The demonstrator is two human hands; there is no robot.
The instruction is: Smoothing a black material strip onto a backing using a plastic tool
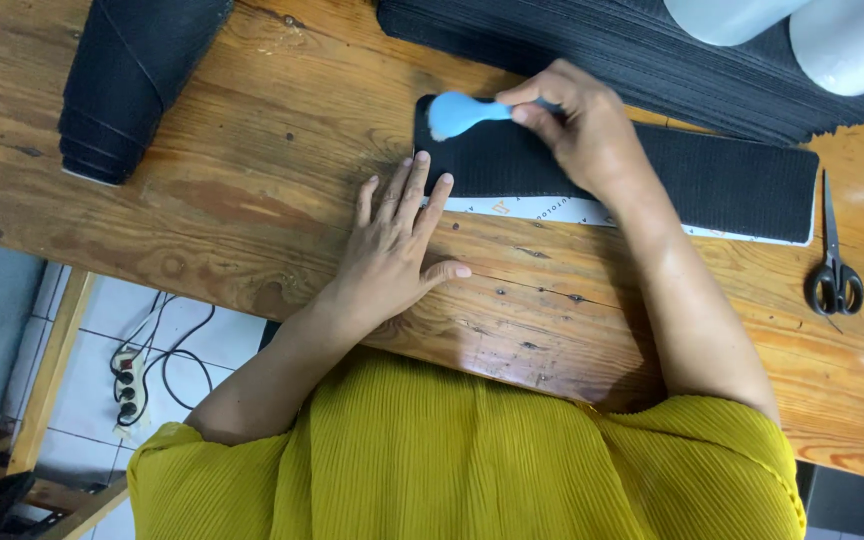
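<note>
On the wooden table point(252, 200), a blue brush point(457, 113) is gripped by the right hand point(577, 125); a black strip point(712, 175) is pressed by the flat, open left hand point(392, 250).

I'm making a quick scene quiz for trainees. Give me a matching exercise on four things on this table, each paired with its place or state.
Things:
1. left hand
2. right hand
3. scissors
4. folded dark fabric

Places or states:
A. lying shut on the wooden table, right of the black strip
B. gripping a light blue tool over the strip's left end
C. at the table's far left corner
D. flat on the wood, fingertips at the strip's left edge

Pairs: 1-D, 2-B, 3-A, 4-C
</note>
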